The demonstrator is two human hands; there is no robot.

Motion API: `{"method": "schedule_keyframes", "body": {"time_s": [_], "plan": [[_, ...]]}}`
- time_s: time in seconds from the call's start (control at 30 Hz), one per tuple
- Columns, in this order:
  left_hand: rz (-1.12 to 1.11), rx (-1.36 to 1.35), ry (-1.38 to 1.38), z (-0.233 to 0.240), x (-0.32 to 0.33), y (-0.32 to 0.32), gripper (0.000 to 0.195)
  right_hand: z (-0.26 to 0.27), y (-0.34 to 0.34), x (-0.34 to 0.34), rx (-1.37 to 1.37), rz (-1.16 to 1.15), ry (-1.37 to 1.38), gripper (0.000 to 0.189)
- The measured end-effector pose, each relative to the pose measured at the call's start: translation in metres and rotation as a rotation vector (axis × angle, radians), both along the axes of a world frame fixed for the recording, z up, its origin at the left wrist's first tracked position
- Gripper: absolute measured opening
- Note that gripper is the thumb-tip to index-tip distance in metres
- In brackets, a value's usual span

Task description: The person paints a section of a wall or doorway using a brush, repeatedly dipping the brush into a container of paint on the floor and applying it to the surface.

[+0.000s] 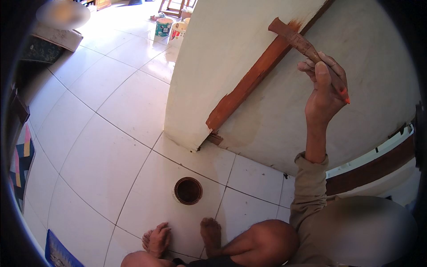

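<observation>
My right hand [322, 86] is raised at the upper right, its fingers closed round the handle of a paintbrush [300, 41]. The brush's paint-stained head lies over a long wooden trim strip [250, 81] set in the pale wall; from this view I cannot tell whether its bristles touch. The strip is coated reddish brown, with rough streaks near its upper end. Low in the view, my left hand [159, 238] rests by my foot, fingers bent, with nothing seen in it. An open round can [188, 191] with dark brown contents stands on the floor in front of my feet.
White tiles [93, 150] cover the floor. Decorated buckets [163, 27] and a wooden stool [171, 8] stand at the top. Upholstered furniture [56, 36] is at the upper left, a patterned mat [23, 167] at the left edge, and a blue object [61, 250] at the lower left.
</observation>
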State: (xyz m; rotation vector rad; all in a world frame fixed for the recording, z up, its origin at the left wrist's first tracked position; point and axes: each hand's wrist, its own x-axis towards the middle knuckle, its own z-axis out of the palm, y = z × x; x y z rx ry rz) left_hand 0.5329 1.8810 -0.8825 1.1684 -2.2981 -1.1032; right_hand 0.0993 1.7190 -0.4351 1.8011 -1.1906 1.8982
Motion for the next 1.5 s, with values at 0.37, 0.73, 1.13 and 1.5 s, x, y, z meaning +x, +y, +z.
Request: {"method": "schedule_keyframes", "body": {"time_s": [0.37,0.73,1.13,1.5], "plan": [[0.003,-0.004,0.070,0.008,-0.004,-0.004,0.039,-0.007,-0.009,-0.006,0.018,0.053,-0.011,0.023],[0.000,-0.053,0.071,0.001,-0.002,-0.003,0.034,-0.013,-0.012,-0.002,0.018,-0.036,0.033,0.025],[-0.004,-0.022,0.042,0.002,0.000,-0.002,0.038,-0.022,-0.012,0.005,0.024,-0.090,0.043,0.022],[-0.028,0.023,0.050,0.004,0.000,-0.004,0.038,-0.026,-0.012,0.011,0.007,-0.134,0.074,0.021]]}}
